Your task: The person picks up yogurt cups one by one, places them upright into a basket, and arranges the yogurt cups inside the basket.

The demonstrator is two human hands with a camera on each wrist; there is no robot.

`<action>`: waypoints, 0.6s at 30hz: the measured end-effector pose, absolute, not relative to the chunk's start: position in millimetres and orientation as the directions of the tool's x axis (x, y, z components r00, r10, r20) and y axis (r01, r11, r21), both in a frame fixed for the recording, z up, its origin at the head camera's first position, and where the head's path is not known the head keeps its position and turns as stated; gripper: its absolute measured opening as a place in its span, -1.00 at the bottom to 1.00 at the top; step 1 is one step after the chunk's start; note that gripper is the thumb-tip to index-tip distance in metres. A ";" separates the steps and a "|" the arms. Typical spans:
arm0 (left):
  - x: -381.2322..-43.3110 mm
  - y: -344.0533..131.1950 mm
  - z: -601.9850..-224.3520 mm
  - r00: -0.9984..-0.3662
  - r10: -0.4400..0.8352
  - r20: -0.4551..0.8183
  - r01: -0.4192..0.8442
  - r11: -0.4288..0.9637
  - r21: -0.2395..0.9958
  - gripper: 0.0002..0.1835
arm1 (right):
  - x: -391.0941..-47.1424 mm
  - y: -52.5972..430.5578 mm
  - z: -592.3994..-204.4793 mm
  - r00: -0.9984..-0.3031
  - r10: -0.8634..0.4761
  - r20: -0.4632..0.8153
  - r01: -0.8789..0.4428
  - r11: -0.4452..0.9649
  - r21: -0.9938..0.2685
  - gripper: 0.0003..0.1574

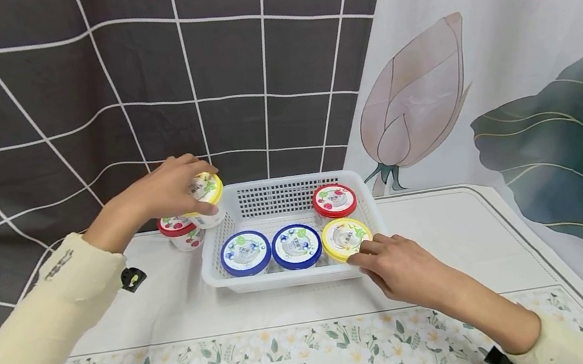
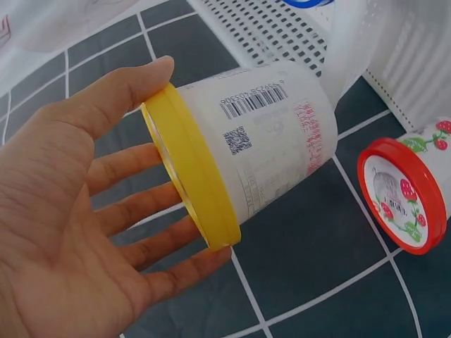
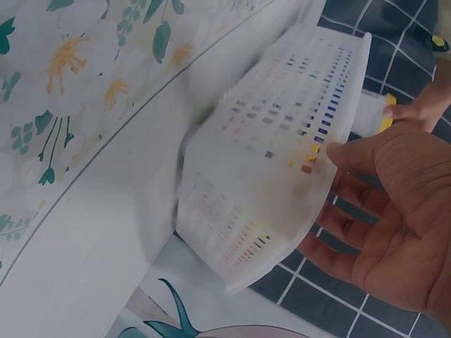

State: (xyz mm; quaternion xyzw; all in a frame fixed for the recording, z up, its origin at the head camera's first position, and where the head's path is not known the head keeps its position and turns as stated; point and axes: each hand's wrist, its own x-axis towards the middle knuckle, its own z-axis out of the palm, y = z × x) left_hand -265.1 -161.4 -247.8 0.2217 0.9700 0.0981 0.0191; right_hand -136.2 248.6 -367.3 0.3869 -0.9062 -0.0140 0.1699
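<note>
Tub (image 2: 264, 144) (yellow-lidded) in left hand (image 1: 167, 191)

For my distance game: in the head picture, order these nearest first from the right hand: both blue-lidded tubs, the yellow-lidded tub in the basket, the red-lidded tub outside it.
From the right hand:
1. Yellow-lidded tub, front right of the basket.
2. Right blue-lidded tub, front middle.
3. Left blue-lidded tub, front left.
4. Red-lidded tub, outside, past the left end.

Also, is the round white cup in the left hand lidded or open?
Lidded: in the left wrist view, a round yellow lid caps the cup, no gap showing.
</note>
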 end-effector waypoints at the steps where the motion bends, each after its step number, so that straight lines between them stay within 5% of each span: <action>1: -265.7 -159.9 -248.5 -0.900 0.436 0.008 0.429 0.881 0.201 -0.17 | -136.0 248.6 -367.2 -0.643 -0.706 0.296 -0.696 0.701 0.158 -0.66; 18: -277.4 -120.6 -260.4 -0.866 0.499 0.032 0.494 0.847 0.197 -0.14 | -135.7 249.3 -366.9 -0.642 -0.706 0.298 -0.695 0.701 0.162 -0.68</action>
